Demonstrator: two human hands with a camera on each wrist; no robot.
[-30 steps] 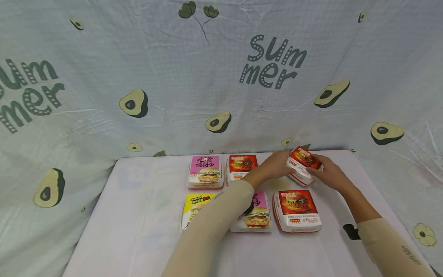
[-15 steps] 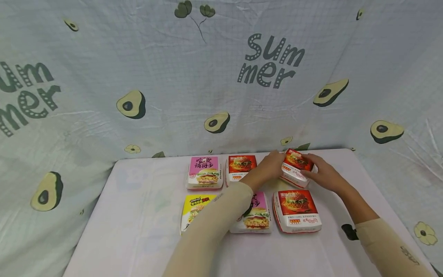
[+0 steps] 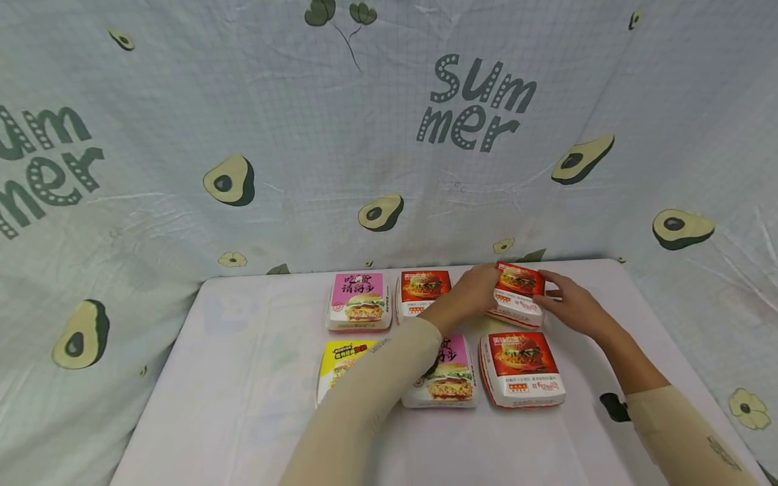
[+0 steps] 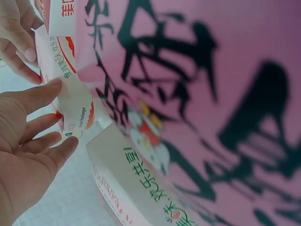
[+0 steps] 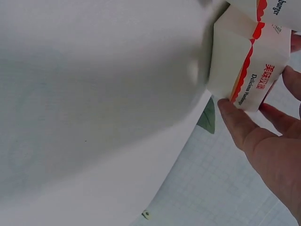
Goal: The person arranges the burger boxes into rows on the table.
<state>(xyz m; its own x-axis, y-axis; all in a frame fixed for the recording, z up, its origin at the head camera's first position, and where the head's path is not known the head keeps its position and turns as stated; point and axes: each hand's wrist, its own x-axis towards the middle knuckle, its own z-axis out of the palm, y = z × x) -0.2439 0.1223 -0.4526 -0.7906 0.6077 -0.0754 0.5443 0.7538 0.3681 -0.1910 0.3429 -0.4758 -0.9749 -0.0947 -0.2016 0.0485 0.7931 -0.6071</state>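
Note:
Both hands hold a red-and-white burger box (image 3: 519, 290) at the back right of the table. My left hand (image 3: 477, 290) is at its left side; in the left wrist view the thumb and fingertips of the left hand (image 4: 28, 141) meet the printed side of the box (image 4: 70, 89). On the opposite side, my right hand (image 3: 568, 304) grips the box by its right edge. The right wrist view shows the right hand (image 5: 268, 146) with fingertips at the end of the box (image 5: 249, 66). The box sits slightly turned, close over the table.
Another red burger box (image 3: 523, 371) lies just in front. Further left are a pink box (image 3: 360, 300), a red one (image 3: 425, 287), a second pink box (image 3: 450, 378) and a yellow box (image 3: 343, 358) partly behind the left sleeve. A printed cloth (image 3: 292, 135) hangs behind the table (image 3: 243, 405).
Held in both hands, the red burger box has moved left and down and turned from a strong tilt to nearly level and square with the row. The other boxes have stayed put.

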